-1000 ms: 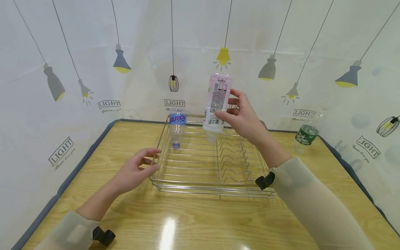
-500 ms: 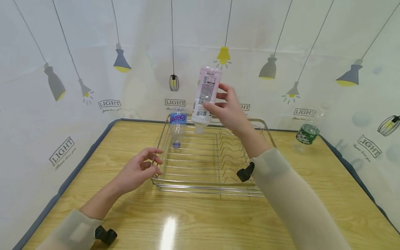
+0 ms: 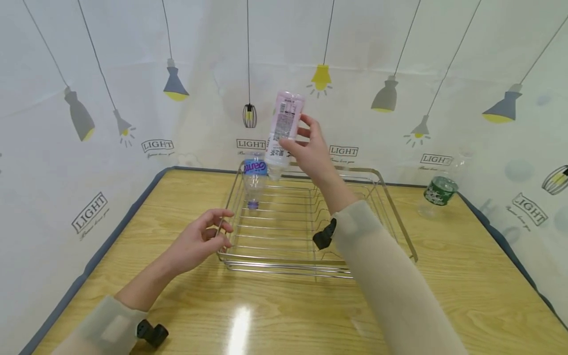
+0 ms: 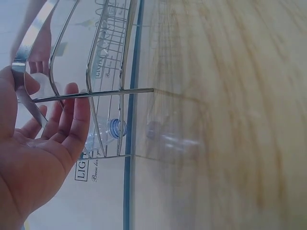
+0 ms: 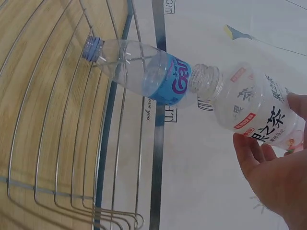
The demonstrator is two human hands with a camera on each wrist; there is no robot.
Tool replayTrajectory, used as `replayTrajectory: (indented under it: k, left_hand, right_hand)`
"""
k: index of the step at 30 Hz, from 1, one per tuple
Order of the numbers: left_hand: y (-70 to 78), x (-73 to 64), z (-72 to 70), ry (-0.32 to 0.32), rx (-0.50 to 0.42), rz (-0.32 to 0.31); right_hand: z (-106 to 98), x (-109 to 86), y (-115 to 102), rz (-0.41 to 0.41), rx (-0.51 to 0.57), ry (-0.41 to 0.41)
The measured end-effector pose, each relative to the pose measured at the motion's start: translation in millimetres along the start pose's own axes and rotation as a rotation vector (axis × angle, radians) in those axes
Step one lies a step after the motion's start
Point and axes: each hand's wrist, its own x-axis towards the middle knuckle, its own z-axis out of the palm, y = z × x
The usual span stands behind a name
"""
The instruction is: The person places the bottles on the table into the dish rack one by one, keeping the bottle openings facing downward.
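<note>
My right hand (image 3: 312, 153) holds an upside-down plastic bottle (image 3: 286, 118) with a pink and white label above the back of a wire dish rack (image 3: 275, 256). In the right wrist view its uncapped mouth (image 5: 206, 80) points toward a clear bottle (image 5: 139, 67) with a blue label. That blue-labelled bottle (image 3: 255, 180) stands upside down in the rack's back left, its purple-blue cap (image 3: 252, 205) low among the wires. My left hand (image 3: 197, 241) grips the rack's left side, with the metal rim (image 4: 31, 48) running between thumb and fingers in the left wrist view.
A clear bottle with a green label (image 3: 440, 191) stands upright on the wooden table (image 3: 275, 315) at the back right. Wavy plate dividers (image 3: 326, 212) fill the rack's right part. A lamp-printed curtain (image 3: 208, 113) surrounds the table at the back and sides.
My right hand has carried the pink-labelled bottle leftward and slightly up, closer to the blue-labelled bottle. My left hand has stayed at the rack's left side.
</note>
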Motion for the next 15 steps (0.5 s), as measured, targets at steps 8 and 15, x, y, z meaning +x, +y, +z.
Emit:
replayTrajectory:
  k: [8, 15]
  left_hand:
    - [1.1, 0.6, 1.1, 0.003, -0.007, -0.007]
    - [1.4, -0.3, 0.7, 0.005, -0.005, -0.006]
  right_hand:
    - [5, 9.6, 20, 0.007, -0.003, 0.024]
    - [5, 12.4, 39, 0.036, 0.018, 0.023]
